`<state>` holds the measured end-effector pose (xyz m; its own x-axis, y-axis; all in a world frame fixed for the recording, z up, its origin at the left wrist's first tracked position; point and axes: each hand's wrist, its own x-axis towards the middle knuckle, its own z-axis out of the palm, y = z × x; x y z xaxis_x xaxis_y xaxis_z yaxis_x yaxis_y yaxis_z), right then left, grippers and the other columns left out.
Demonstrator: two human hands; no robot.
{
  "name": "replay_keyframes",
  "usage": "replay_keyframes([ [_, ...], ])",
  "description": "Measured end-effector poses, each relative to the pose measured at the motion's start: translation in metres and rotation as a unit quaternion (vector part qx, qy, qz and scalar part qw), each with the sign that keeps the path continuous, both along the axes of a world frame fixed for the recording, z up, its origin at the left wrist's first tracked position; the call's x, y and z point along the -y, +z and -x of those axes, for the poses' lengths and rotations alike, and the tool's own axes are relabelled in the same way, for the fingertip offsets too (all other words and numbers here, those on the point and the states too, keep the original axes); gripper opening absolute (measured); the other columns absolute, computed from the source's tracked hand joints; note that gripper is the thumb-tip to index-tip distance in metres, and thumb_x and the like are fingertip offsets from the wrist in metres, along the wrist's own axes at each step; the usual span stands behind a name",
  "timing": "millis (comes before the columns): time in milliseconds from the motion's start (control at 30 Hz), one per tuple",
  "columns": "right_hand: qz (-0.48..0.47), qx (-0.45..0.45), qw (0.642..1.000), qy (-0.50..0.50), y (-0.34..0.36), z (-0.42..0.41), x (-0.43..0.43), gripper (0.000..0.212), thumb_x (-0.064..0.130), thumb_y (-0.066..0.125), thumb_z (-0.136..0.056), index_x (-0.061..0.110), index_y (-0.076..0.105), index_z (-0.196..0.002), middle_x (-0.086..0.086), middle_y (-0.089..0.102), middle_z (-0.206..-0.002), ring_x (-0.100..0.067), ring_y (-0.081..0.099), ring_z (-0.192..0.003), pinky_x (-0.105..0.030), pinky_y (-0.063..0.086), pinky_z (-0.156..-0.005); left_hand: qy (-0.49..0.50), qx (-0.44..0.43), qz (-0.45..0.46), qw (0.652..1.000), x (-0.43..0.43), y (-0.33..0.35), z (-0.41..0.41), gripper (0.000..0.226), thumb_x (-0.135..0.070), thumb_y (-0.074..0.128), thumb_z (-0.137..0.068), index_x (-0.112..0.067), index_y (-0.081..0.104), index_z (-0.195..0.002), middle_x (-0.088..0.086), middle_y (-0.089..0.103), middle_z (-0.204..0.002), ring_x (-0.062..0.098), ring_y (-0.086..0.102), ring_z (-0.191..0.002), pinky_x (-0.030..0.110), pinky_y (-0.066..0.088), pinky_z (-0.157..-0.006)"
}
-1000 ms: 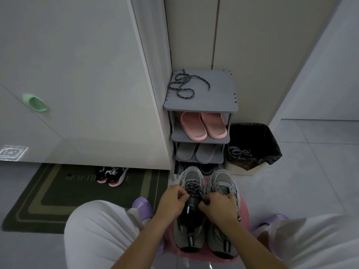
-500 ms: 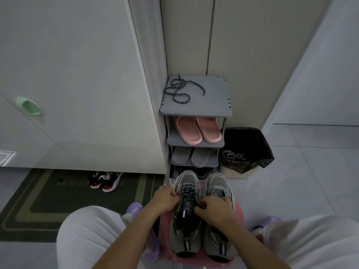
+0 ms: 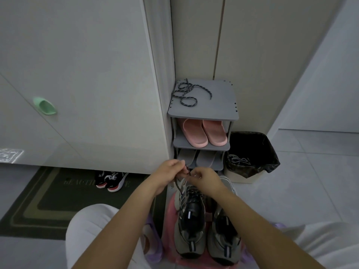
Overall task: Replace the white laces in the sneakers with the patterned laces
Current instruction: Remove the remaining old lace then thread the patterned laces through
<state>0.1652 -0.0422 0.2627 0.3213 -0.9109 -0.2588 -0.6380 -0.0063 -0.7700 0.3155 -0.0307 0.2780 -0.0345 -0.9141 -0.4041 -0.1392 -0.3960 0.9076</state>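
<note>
Two grey sneakers stand side by side on a pink stool [image 3: 171, 208] in front of me. The left sneaker [image 3: 191, 226] carries a dark patterned lace [image 3: 177, 186] through its eyelets. My left hand [image 3: 169, 171] and my right hand [image 3: 204, 179] are raised above its toe end, each pinching an end of that lace, fingertips close together. The right sneaker [image 3: 224, 239] lies partly under my right forearm. A second patterned lace [image 3: 187, 95] lies coiled on top of the grey shoe rack [image 3: 219, 105]. White laces [image 3: 238, 160] lie in the black-lined bin [image 3: 252, 152].
The rack holds pink slippers [image 3: 204, 133] and grey slippers [image 3: 200, 158] on lower shelves. A white cabinet door with a green handle [image 3: 44, 105] is at left. Black and red shoes [image 3: 110, 180] sit on a green mat [image 3: 48, 200]. My knees flank the stool.
Both hands rose from the sneaker's tongue toward the rack, drawing the patterned lace ends up and taut. The camera view shifted slightly.
</note>
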Motion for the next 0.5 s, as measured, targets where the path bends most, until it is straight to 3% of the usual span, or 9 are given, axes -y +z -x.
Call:
replay_keyframes([
  [67,-0.004,0.06,0.998,-0.034,0.006,-0.005,0.009,0.023,0.023,0.068,-0.084,0.023,0.054,-0.066,0.006,0.049,-0.061,-0.007,0.044,-0.056,-0.016,0.034,-0.05,0.015,-0.036,0.004,0.999,0.001,0.002,-0.003,0.027,-0.021,0.043,-0.1,-0.014,0.058,-0.078,0.001,0.062,-0.078,0.01,0.058,-0.072,0.017,0.044,-0.064],
  [133,-0.009,0.115,0.991,-0.064,0.015,-0.007,0.016,0.019,0.019,0.068,-0.084,0.02,0.057,-0.069,0.006,0.052,-0.061,-0.004,0.045,-0.055,-0.008,0.035,-0.048,0.014,-0.052,-0.009,0.999,0.0,-0.002,-0.007,0.025,-0.019,0.044,-0.099,-0.014,0.06,-0.081,0.001,0.062,-0.077,0.011,0.057,-0.071,0.02,0.045,-0.065],
  [233,0.0,0.124,0.989,-0.076,0.02,-0.008,0.021,0.013,0.016,0.067,-0.084,0.016,0.06,-0.073,0.006,0.054,-0.063,-0.004,0.046,-0.058,-0.007,0.038,-0.053,0.009,-0.038,-0.039,0.998,-0.008,-0.017,-0.011,0.022,-0.015,0.047,-0.098,-0.015,0.062,-0.082,0.003,0.062,-0.077,0.013,0.057,-0.072,0.028,0.046,-0.07],
  [400,-0.01,0.169,0.974,-0.154,0.012,-0.001,0.024,0.022,0.014,0.064,-0.087,0.019,0.058,-0.067,0.002,0.055,-0.061,-0.009,0.049,-0.057,-0.019,0.041,-0.057,-0.027,0.088,-0.017,0.996,-0.032,-0.036,-0.014,0.014,-0.011,0.056,-0.092,-0.011,0.063,-0.08,-0.001,0.063,-0.068,-0.003,0.058,-0.055,0.01,0.045,-0.057],
  [500,-0.026,0.2,0.963,-0.181,0.009,0.0,0.025,0.02,0.011,0.063,-0.087,0.015,0.059,-0.067,-0.003,0.058,-0.061,-0.01,0.053,-0.054,-0.021,0.047,-0.056,-0.063,0.161,-0.011,0.985,-0.044,-0.051,-0.021,0.018,-0.014,0.06,-0.091,-0.013,0.064,-0.073,0.002,0.062,-0.071,0.006,0.058,-0.063,0.015,0.049,-0.068],
])
